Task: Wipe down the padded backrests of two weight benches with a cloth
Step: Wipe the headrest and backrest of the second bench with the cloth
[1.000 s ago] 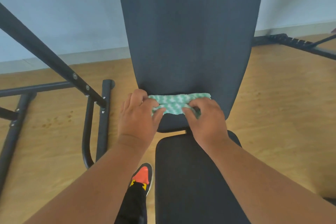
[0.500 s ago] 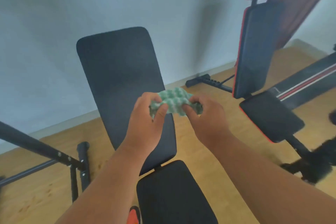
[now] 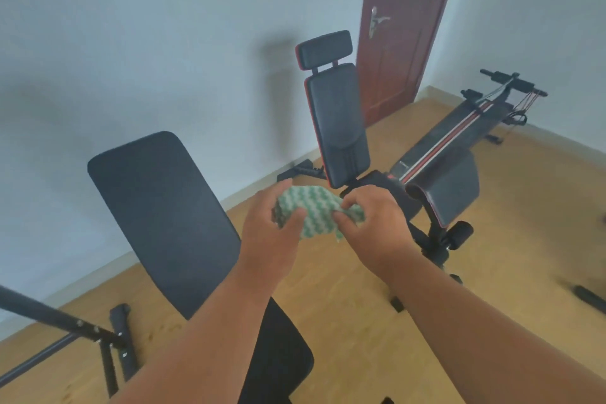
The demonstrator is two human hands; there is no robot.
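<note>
- Held up in mid-air between both hands: a green-and-white zigzag cloth (image 3: 316, 211), clear of either bench, most likely so it can be bunched or refolded for a fresh face.
- Left hand (image 3: 273, 229) gripping the cloth's left end, fingers (image 3: 290, 223) curled over the bunched edge with the thumb pressing in front.
- Right hand (image 3: 373, 218) pinching the right end, fingers curled onto the fabric; a loose corner hanging below.
- Tilted up at lower left, just beside the left forearm: the plain black backrest (image 3: 164, 220), not touched by the cloth, with its seat pad (image 3: 282, 357) below.
- Standing steeper, beyond the hands and well apart from them: the red-trimmed backrest (image 3: 339, 128) with a headrest (image 3: 324, 49) on top, facing the view, probably the next surface to wipe.
- Needed for that, by judgement: a step closer, then the cloth flattened against the padding.
- Farther right on the wooden floor (image 3: 360, 321): a striped sit-up board (image 3: 439, 141); behind it, a dark red door (image 3: 403, 26).
</note>
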